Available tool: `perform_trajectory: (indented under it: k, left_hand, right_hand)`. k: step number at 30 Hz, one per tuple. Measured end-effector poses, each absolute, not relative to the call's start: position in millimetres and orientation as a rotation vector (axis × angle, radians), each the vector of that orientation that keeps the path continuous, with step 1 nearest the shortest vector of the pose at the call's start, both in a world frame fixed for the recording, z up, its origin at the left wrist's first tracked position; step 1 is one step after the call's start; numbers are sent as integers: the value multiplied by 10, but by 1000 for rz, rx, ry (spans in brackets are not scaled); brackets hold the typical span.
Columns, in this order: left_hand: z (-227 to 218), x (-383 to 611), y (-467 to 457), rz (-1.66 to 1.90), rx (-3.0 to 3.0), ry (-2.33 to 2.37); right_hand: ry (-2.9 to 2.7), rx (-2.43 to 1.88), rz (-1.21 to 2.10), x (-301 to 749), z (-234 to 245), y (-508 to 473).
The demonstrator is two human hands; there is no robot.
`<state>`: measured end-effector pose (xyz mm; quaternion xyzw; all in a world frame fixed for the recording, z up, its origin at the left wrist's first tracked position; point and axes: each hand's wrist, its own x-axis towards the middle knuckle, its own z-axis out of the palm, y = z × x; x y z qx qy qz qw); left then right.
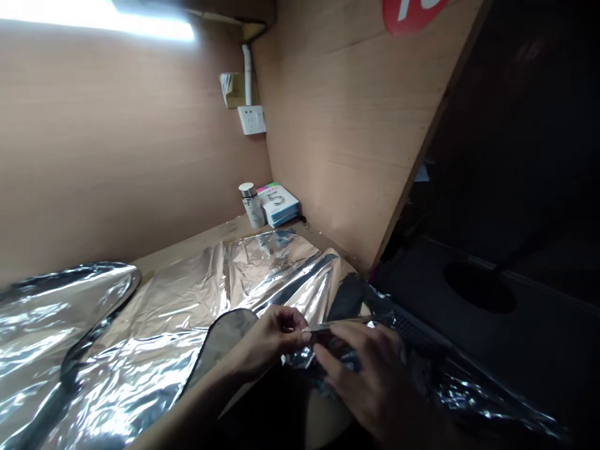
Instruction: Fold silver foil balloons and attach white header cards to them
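Note:
My left hand (281,334) is closed, thumb and fingertips pinched on the edge of a shiny silver foil sheet (300,356). My right hand (368,369) is just to the right, slightly blurred, with its fingers bent and apart over the same edge; its thumb is hidden. Between the hands the foil edge runs as a narrow, nearly level strip. Below my left forearm lies a grey rounded piece with a dark border (229,337). More reflective foil (164,312) covers the tabletop, creased and glossy.
A large dark-edged reflective panel (60,319) lies at the left. At the back corner stand a silver-capped bottle (254,209) and a stack of booklets (280,205). A wooden partition (347,137) rises on the right. A white socket (252,120) is on the back wall.

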<state>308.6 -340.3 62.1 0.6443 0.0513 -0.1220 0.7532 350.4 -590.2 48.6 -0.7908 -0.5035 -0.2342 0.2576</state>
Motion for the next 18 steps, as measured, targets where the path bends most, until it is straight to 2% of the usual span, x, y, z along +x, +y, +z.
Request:
perform_trajectory:
  k: [2,5,11,18]
  left_hand:
    - [596,3106,-3461,-278,1460,99]
    - [580,3258,-3395,-224,1556,132]
    - [703,4101,-2519,227,1662,442]
    - [878,4547,-1570,415,1734,667]
  right_hand:
    - [-1515,-2146,-730,3509,554,-5670]
    - [-1624,-2097,-781,3627,396,-5576]
    - [-1490,-2264,-563,3601,-226,-5860]
    - [-1320,-2278,-558,3502,-967,-5933]
